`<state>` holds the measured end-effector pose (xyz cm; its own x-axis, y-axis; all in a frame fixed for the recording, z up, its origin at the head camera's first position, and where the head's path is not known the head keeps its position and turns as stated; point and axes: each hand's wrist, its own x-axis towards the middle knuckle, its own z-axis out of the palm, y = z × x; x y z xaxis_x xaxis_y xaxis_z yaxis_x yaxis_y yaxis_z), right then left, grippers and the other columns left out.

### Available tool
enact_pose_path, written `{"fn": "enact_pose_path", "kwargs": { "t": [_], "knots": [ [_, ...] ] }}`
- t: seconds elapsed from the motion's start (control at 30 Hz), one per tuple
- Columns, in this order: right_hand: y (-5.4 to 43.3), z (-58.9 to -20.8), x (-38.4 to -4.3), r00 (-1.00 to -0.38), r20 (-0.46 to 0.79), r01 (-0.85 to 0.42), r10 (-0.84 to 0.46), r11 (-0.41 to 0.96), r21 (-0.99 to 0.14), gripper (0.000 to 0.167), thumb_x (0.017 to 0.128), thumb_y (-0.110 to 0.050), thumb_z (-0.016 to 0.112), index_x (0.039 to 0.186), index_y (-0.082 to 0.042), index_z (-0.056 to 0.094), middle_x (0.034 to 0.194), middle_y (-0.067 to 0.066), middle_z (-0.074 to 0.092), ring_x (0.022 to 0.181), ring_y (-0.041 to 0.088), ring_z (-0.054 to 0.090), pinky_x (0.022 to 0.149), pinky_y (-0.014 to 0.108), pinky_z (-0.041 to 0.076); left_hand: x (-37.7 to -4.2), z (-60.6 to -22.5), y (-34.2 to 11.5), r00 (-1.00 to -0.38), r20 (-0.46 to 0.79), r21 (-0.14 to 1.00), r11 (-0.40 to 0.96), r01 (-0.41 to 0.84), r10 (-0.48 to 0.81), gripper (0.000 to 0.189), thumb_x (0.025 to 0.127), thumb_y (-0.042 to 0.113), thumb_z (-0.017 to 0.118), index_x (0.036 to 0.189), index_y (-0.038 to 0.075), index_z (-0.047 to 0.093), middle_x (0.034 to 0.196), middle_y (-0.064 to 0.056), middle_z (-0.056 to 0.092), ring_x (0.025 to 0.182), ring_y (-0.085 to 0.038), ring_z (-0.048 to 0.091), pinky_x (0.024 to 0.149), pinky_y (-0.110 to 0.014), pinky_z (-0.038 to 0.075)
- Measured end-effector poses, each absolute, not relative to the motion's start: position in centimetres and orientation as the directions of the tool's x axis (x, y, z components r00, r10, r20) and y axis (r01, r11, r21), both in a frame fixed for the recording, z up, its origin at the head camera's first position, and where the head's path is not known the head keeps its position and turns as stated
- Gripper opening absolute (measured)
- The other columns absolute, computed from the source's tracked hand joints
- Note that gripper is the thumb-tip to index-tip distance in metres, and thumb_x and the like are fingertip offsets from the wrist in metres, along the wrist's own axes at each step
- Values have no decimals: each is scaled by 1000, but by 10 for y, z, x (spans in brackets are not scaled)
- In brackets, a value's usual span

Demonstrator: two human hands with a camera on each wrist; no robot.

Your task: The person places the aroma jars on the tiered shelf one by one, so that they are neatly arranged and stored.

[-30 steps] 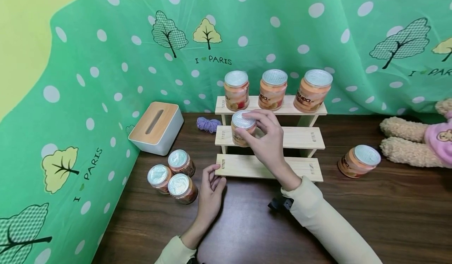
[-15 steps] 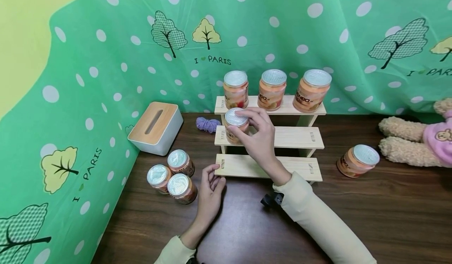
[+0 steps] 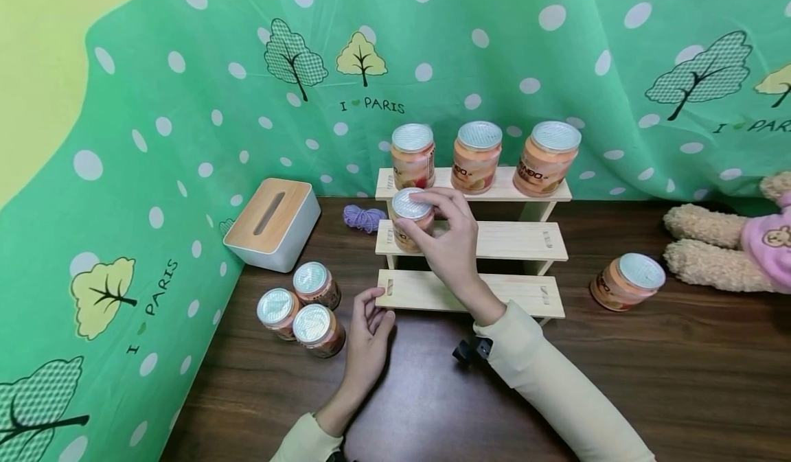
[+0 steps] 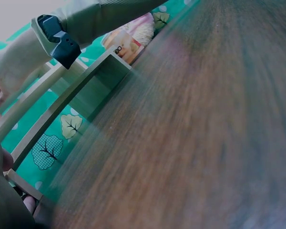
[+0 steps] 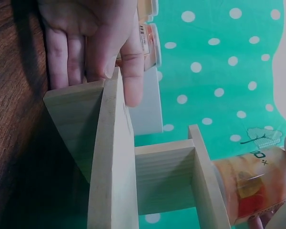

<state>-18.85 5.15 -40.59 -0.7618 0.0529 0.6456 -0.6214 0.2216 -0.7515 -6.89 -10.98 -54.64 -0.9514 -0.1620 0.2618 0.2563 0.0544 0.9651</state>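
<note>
My right hand [image 3: 454, 246] holds an orange canned-fruit jar [image 3: 405, 238] with a silvery lid, thumb and fingers on either side. The jar is upright at the left end of the middle step of a three-tier wooden shelf [image 3: 420, 290]. In the right wrist view the base of this jar [image 5: 255, 186] meets the plank. At the left end of the bottom step, my left hand [image 3: 366, 342] grips the shelf's corner; the right wrist view shows its thumb and index finger over the plank edge. Three similar jars [image 3: 476, 170] stand along the top step.
Three more jars [image 3: 314, 321] are grouped on the dark table, left of the shelf. Another jar [image 3: 627, 282] stands to the right, near a plush toy [image 3: 711, 249]. Behind on the left are a tissue box [image 3: 272, 225] and purple yarn [image 3: 364, 218]. Green patterned cloth [image 3: 494, 57] hangs behind.
My right hand has carried its jar a little to the left along the middle step, to the step's left end; it barely moves in the last half second. The left hand stays put.
</note>
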Motion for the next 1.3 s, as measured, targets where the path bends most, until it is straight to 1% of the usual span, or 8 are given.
{"fn": "enact_pose_path", "kwargs": {
  "t": [0.07,0.37,0.5,0.67,0.87,1.13,1.2,1.3],
  "knots": [
    [52,-405,-188,-764,643,-619,50,222,-753,42,85,-7,98,122,-3,81,131,17,69,124,26,62,100,32,54,-67,-540,-109,-944,289,957,60,283,-159,41,105,-2,65,145,1,55,147,-21,66,134,-17,64,106,-22,55],
    [56,-403,-183,-760,646,-622,67,212,-754,51,83,-8,100,129,-3,80,132,17,69,122,25,64,95,31,57,-64,-529,-108,-960,224,974,60,217,-167,40,106,0,66,144,3,56,147,-18,66,134,-15,64,108,-23,54],
    [59,-402,-180,-750,657,-630,82,216,-746,48,84,-8,99,128,-3,81,132,16,70,123,24,64,94,35,60,-61,-516,-106,-969,178,984,51,171,-170,40,105,-3,64,144,-2,54,149,-23,65,135,-22,63,111,-26,54],
    [65,-401,-175,-728,681,-653,77,225,-724,45,84,-6,98,126,-3,81,131,18,70,122,24,64,94,36,59,-61,-510,-104,-977,116,993,35,111,-178,41,105,-8,64,145,-4,54,151,-21,64,138,-28,61,116,-34,53],
    [73,-399,-167,-700,710,-682,74,227,-696,44,82,-2,98,123,0,81,125,19,71,120,24,62,94,34,56,-60,-510,-104,-978,110,994,29,106,-179,42,105,-8,63,145,-3,54,152,-21,63,139,-28,60,116,-32,52],
    [83,-400,-155,-696,714,-688,76,212,-694,42,82,4,96,121,0,81,123,20,71,118,21,63,94,30,56,-61,-511,-105,-977,112,994,30,109,-180,41,105,-9,63,145,-3,54,152,-21,64,137,-26,61,116,-32,52],
    [86,-399,-152,-692,718,-694,80,202,-691,39,84,-2,96,120,-1,82,122,19,72,117,21,63,94,29,56,-61,-512,-104,-978,112,994,28,109,-179,41,105,-9,63,145,-4,54,152,-21,64,137,-26,61,116,-33,52],
    [92,-398,-148,-683,725,-703,90,189,-686,37,91,-22,96,118,-2,82,122,19,72,117,21,64,94,28,56,-61,-511,-104,-978,119,993,27,116,-171,41,105,-8,63,145,-4,53,152,-22,64,138,-29,61,117,-35,52]
  ]
}}
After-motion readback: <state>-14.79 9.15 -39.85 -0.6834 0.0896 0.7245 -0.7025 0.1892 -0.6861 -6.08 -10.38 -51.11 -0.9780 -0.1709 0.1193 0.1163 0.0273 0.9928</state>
